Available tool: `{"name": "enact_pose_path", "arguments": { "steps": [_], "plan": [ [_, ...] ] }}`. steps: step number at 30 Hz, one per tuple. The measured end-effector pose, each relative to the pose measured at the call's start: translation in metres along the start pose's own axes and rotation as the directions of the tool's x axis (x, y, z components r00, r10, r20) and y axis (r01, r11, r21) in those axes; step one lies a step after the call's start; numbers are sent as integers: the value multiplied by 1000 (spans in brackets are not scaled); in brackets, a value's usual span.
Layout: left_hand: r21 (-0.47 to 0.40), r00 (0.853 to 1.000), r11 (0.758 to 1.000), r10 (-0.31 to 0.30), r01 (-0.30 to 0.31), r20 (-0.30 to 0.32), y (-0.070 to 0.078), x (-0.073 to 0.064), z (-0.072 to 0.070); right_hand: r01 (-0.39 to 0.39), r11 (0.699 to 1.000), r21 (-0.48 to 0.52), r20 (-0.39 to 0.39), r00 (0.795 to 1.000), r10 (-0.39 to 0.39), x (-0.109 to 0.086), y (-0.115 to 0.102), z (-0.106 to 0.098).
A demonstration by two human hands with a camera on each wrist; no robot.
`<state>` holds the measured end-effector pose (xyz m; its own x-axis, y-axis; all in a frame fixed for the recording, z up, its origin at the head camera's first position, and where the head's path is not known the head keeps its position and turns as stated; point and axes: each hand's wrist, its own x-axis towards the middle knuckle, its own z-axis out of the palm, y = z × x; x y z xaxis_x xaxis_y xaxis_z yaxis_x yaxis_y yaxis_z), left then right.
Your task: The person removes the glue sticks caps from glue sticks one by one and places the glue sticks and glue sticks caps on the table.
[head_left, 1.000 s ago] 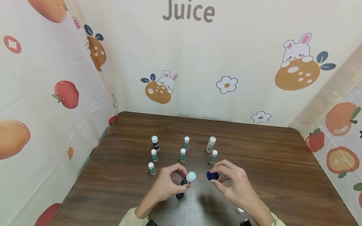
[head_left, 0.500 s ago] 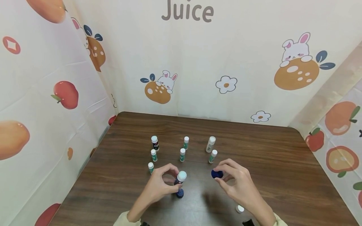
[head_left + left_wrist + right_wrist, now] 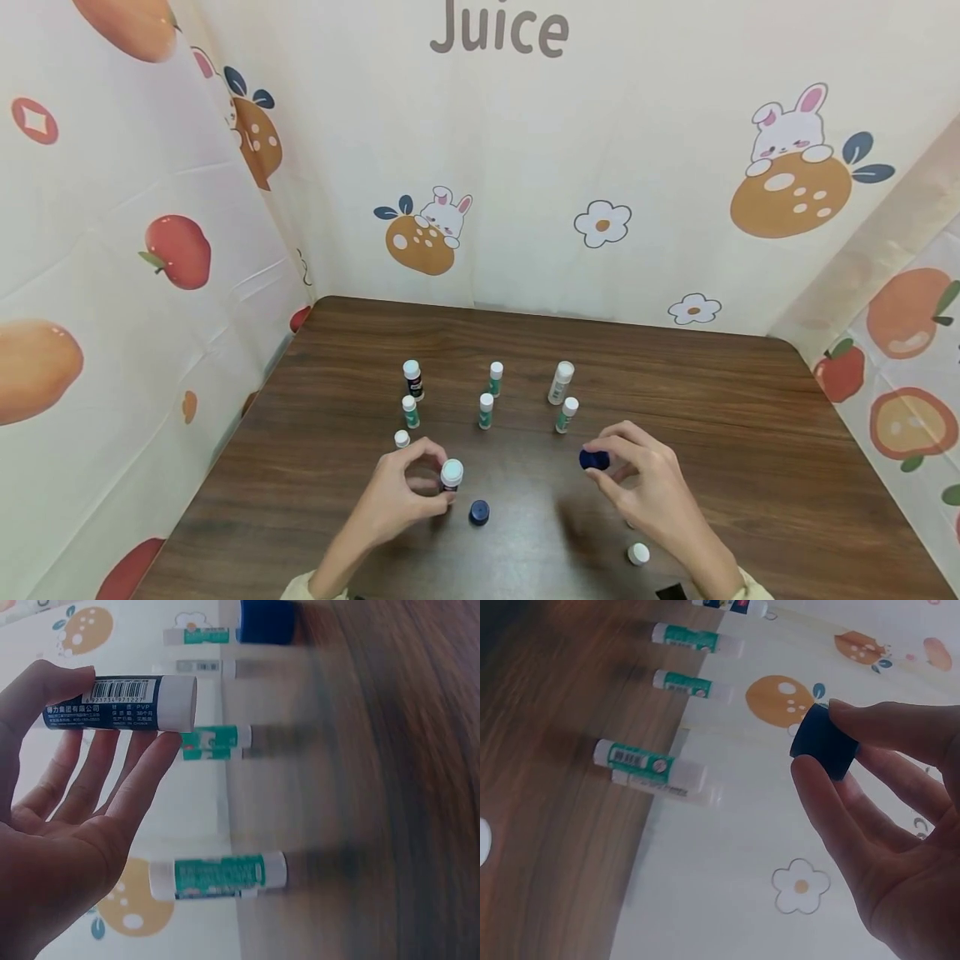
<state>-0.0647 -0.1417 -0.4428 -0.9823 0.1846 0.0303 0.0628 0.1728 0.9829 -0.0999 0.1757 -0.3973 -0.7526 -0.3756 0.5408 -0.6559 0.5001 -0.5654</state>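
My left hand [image 3: 397, 492] pinches a navy-labelled glue stick [image 3: 452, 475] upright between thumb and fingers, its pale top facing up. In the left wrist view the glue stick [image 3: 120, 703] shows a barcode and white ends, close above the table. Between thumb and fingertips of my right hand [image 3: 648, 475] is a dark blue cap [image 3: 595, 459], held in the air; the right wrist view shows this cap [image 3: 825, 742] from the side. Another blue cap [image 3: 479, 512] stands on the table between the hands. Near the right forearm lies a white cap [image 3: 638, 554].
Several glue sticks stand upright farther back in loose columns: a navy one [image 3: 413, 380], green ones such as the middle one [image 3: 486, 412], and a white one [image 3: 560, 383]. A green glue stick [image 3: 402, 438] is partly hidden behind my left hand. A printed curtain [image 3: 525, 250] borders the wooden table.
My left hand has moved left with the glue stick, uncovering the blue cap on the table. My right hand has shifted right with its blue cap. The standing glue sticks have stayed put.
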Motion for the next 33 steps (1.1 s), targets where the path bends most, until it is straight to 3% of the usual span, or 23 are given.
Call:
{"name": "enact_pose_path", "arguments": {
  "steps": [9,23,33],
  "plan": [
    [8,997,998,-63,64,-51,-8,-10,-16,-31,998,-52,-24,999,29,-6,14,-4],
    [18,997,1000,-20,21,-70,-23,-21,-39,-103,985,-140,-49,994,97,-16,38,-6],
    [26,995,998,-58,60,-76,-27,-24,-45,-158,968,-194,-8,987,160,-27,53,-2]
  ]
}}
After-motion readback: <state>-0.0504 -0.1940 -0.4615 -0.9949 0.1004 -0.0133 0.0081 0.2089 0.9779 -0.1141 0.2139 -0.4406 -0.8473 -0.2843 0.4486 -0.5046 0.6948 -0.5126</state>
